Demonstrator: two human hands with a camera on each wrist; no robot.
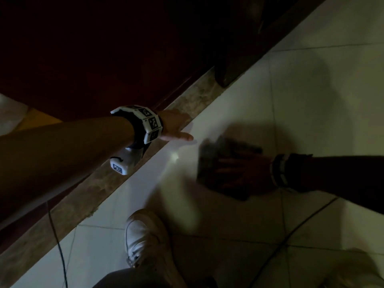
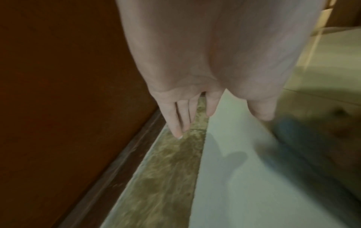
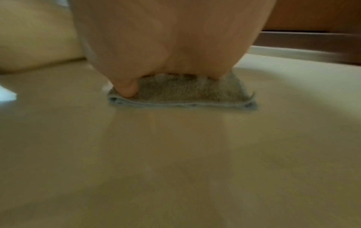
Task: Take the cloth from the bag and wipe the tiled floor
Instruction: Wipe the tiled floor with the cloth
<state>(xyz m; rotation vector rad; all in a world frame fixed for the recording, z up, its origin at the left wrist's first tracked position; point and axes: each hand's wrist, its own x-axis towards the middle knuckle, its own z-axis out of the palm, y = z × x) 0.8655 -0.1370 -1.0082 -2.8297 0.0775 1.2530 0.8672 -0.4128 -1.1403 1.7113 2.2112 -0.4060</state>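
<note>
Nearest the camera in the head view, at about 6 o'clock, a pale shoe point(image 1: 143, 235) stands on the tiled floor point(image 1: 311, 90), with a thin dark cable point(image 1: 295, 231) trailing across the tiles toward 4 o'clock.

Further out, toward 3 o'clock, the right hand point(image 1: 239, 171) lies flat on the cloth point(image 1: 224, 161), fingers spread and straight, pressing it to the floor. The right wrist view shows the cloth point(image 3: 185, 92) folded into a thin pad of grey terry with a stitched bluish hem, the thumb pushing down at its 9 o'clock corner. It looks soft, light and limp, likely to bunch or unfold if dragged by one edge. A broad palm over the middle, fingertips pinning the leading edge, seems the surest hold. The glossy tile should let it slide readily.

At about 10 o'clock from the cloth, the left hand point(image 1: 176, 127) is relaxed with straight fingers point(image 2: 181, 117), empty, over the mottled brown threshold strip point(image 2: 171, 177).

Beyond lies a dark reddish wooden panel point(image 2: 68, 77). No bag is visible.
</note>
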